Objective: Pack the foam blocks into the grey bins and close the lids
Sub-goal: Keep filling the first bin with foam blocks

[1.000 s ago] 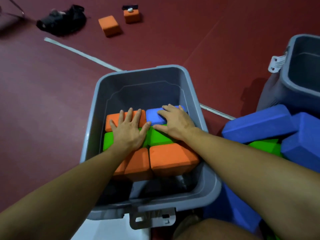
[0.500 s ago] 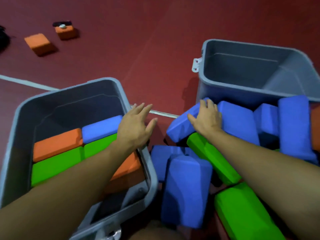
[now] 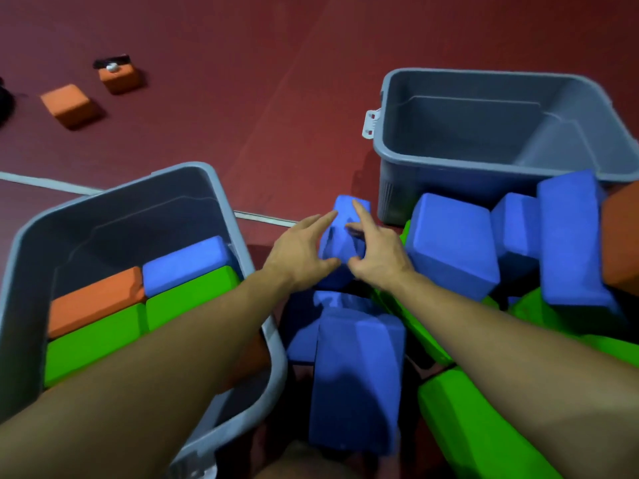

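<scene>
Blue foam block (image 3: 340, 236) sits between our two hands above the pile on the red floor (image 3: 242, 98), between the two grey bins; our left hand (image 3: 299, 252) and right hand (image 3: 375, 255) grasp it from either side, fingers curled around its edges

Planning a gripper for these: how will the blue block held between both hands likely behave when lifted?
The blue block looks like foam, so it is probably light for its size. Its flat faces and blunt corners suggest it won't roll. The left hand and right hand hold it with spread fingers, so its matte surface likely grips well and may dent slightly.
</scene>
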A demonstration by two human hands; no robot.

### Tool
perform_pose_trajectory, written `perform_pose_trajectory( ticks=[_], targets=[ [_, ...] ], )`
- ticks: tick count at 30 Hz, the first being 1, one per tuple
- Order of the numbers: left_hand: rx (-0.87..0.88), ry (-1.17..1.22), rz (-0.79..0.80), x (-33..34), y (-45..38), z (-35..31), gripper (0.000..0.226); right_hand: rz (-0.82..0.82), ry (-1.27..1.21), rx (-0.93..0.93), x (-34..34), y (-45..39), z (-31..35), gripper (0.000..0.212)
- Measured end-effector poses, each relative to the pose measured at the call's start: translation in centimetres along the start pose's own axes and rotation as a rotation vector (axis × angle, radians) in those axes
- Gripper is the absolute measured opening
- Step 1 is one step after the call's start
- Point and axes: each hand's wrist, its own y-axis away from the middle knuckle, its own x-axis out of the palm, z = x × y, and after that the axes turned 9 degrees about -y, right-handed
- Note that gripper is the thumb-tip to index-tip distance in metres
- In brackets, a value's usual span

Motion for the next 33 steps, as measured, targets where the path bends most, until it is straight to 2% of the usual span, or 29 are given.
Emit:
perform_pose_trajectory(
  ticks=[3, 4, 8, 10, 13, 16, 18, 21, 29, 33],
  targets=[
    [-0.05, -0.053, 0.05, 1.4, -1.2, -0.4, 0.08, -0.029, -0.122, -0.029, -1.1, 0.6, -1.1, 0.094],
    [-0.08, -0.087, 0.052, 1.7, -1.5, -0.5, 0.075, -0.052, -0.04, -0.056, -1.7, 0.8, -1.4, 0.091],
    [-0.252, -0.136, 0.025, 2.5, -2.2, -2.4, 0.076, -0.198, 0.644, -0.133, -5.6, 2.6, -3.9, 0.066],
    [-0.325, -0.158, 0.008, 2.9, -2.5, -3.1, 0.076, -0.18, 0.811, -0.059, -7.1, 3.8, -5.3, 0.066],
    [-0.393, -0.161, -0.019, 3.4, -3.1, -3.4, 0.073, -0.072, 0.906, 0.075, -8.3, 5.0, -6.7, 0.079],
    [-0.381, -0.165, -0.047, 3.6, -3.3, -3.7, 0.073, -0.061, 0.911, 0.176, -8.5, 5.3, -7.1, 0.089],
    [-0.34, -0.165, -0.08, 3.3, -2.9, -4.0, 0.073, -0.064, 0.893, 0.178, -8.4, 5.2, -6.8, 0.087],
    [-0.284, -0.163, -0.132, 1.9, -2.2, -4.4, 0.073, -0.108, 0.84, 0.153, -8.5, 5.0, -5.2, 0.08],
    [-0.179, -0.137, -0.328, -6.6, 1.4, -5.6, 0.089, -0.221, 0.74, 0.031, -9.1, 6.0, 3.6, 0.085],
    [-0.165, -0.161, -0.433, -12.1, 4.4, -4.6, 0.083, -0.295, 0.682, -0.067, -8.5, 6.0, 9.1, 0.087]
  ],
)
